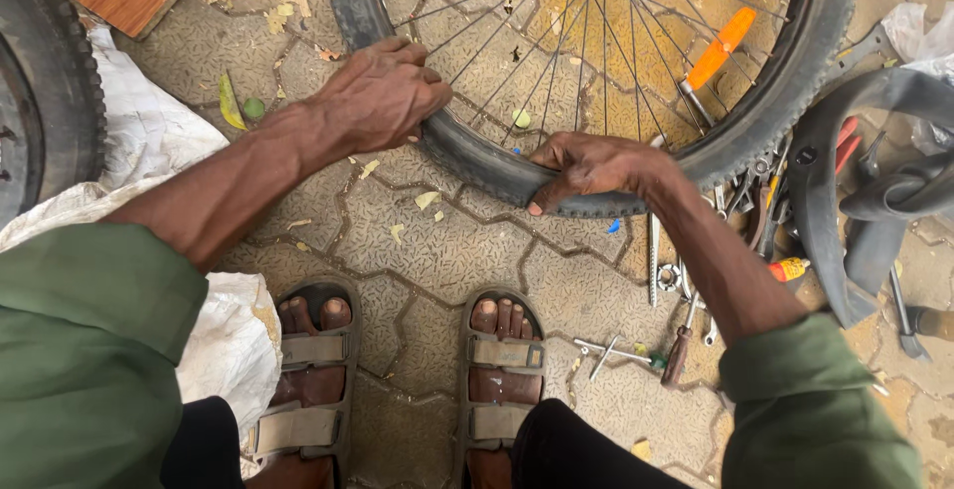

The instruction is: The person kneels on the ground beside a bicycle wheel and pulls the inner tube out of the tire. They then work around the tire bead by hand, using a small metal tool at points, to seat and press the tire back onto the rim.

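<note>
The bicycle wheel (596, 62) lies in front of you on the paved ground (437, 241), its black tyre (477, 156) curving along the near edge and its thin spokes fanning out from the hub at the top of the view. An orange reflector (722, 47) is clipped among the spokes on the right.

Your left hand (383, 96) is closed over the tyre on the near-left of the rim — fingers curled over its inner edge, thumb side on the outside. Your right hand (591, 166) grips the tyre a little further along to the right, fingers wrapped over the top and the thumb pressed flat against the sidewall. The two hands are near each other but apart.

Just beyond your right wrist a scatter of metal tools (676, 280) lies on the paving, a screwdriver with a dark handle (678, 355) among them. A loose black inner tube (855, 201) sits to the right. Your sandalled feet (397, 370) are planted below the wheel, with a white sack (149, 136) to your left.
</note>
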The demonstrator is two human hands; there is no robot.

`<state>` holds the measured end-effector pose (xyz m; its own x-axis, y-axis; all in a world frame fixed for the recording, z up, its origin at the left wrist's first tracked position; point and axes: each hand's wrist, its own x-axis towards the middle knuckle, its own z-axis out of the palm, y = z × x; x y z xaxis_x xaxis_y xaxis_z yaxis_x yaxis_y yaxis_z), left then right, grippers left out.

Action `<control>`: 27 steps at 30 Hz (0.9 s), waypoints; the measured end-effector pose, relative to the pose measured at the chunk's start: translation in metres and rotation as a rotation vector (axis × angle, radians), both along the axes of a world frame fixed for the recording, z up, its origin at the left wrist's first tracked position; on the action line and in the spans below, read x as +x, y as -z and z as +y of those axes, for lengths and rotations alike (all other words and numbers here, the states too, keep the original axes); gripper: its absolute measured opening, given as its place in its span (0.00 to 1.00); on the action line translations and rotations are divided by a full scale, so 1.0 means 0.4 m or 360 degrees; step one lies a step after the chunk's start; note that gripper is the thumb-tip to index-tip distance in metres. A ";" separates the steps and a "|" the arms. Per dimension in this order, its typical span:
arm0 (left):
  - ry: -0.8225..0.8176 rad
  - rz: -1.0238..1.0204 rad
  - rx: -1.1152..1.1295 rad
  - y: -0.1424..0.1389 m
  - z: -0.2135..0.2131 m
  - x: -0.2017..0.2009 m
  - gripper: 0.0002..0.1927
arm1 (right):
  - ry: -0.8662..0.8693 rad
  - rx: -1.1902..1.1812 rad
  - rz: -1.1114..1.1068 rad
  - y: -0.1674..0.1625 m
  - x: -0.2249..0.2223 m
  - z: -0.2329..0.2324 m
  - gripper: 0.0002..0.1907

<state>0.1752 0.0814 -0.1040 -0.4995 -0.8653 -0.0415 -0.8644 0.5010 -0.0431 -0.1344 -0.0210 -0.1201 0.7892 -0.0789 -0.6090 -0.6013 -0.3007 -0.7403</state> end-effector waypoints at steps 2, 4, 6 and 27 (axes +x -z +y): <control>0.0133 -0.0103 0.0044 -0.004 -0.004 -0.010 0.07 | 0.0229 0.0122 -0.0591 0.027 -0.034 0.028 0.28; 0.0219 0.0066 0.0095 -0.018 -0.007 -0.043 0.21 | 0.0213 -0.0262 -0.0514 0.042 -0.028 0.058 0.22; 0.0237 0.0511 0.0209 -0.032 0.007 -0.102 0.40 | 0.0288 -0.0440 -0.0298 0.038 0.010 0.086 0.18; -0.0032 -0.0266 0.0109 -0.008 0.005 0.000 0.10 | 0.0141 -0.0057 0.0065 -0.006 0.046 0.025 0.19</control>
